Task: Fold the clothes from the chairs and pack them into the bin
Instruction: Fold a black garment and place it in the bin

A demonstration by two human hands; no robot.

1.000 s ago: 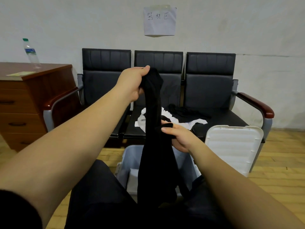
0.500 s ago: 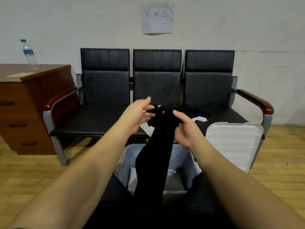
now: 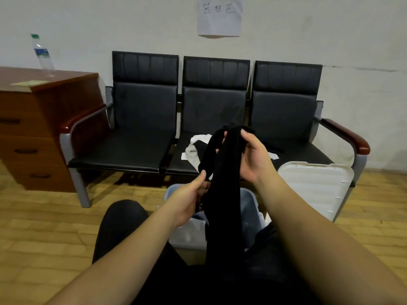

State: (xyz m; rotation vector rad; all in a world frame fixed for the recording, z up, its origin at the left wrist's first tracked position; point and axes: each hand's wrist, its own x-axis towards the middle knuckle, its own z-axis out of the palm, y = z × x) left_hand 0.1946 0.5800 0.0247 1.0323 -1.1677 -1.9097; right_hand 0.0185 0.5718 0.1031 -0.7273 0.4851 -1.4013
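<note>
Head view shows the right hand (image 3: pixel 253 157) raised, fingers curled around the top fold of a long black garment (image 3: pixel 224 194) that hangs down over the open pale bin (image 3: pixel 251 201) between the person's knees. Lower and to the left, the left hand (image 3: pixel 187 199) pinches the garment's edge between thumb and fingers. Farther off, white and black clothes (image 3: pixel 196 148) lie on the middle seat of the black chairs (image 3: pixel 141 119). A white lid (image 3: pixel 315 188) leans at right.
</note>
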